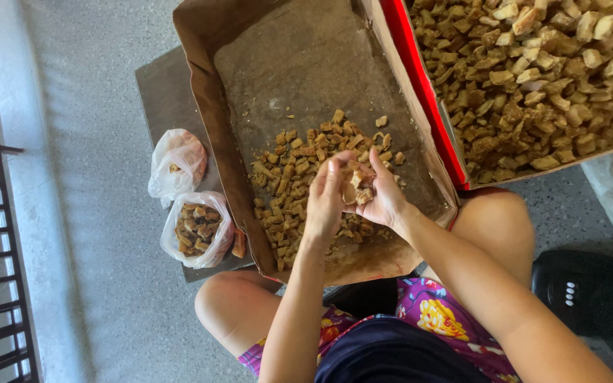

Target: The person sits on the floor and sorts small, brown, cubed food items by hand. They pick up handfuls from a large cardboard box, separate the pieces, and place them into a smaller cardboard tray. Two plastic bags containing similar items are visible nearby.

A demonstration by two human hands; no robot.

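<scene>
You had both hands together at the centre of the frame, over the near end of a brown cardboard box (250, 135) that rested against your knees. Your right hand (381, 198) was cupped palm-up, fingers loosely curled around a small heap of tan, crusty chunks (356, 186), so the grip was half closed and cradling rather than squeezing. Your left hand (326, 195) stood edge-on just beside it, fingers bent inward and touching the same chunks at the top of the heap; whether it gripped any piece of its own could not be told. Below your hands, a loose scatter of similar brown pieces (292, 170) lay across the lower middle of the box floor, while the upper part of that floor showed bare, stained cardboard. At the upper right of the frame, a second box with a red edge (420, 92) was filled with a dense pile of larger pale and brown chunks (548, 78). At the left, on a grey board (161, 92) under the box, sat two thin plastic bags: the lower one (200, 228) open and holding dark brown pieces, the upper one (177, 162) nearly collapsed. A black object (590, 291) lay on the floor at the lower right.
</scene>
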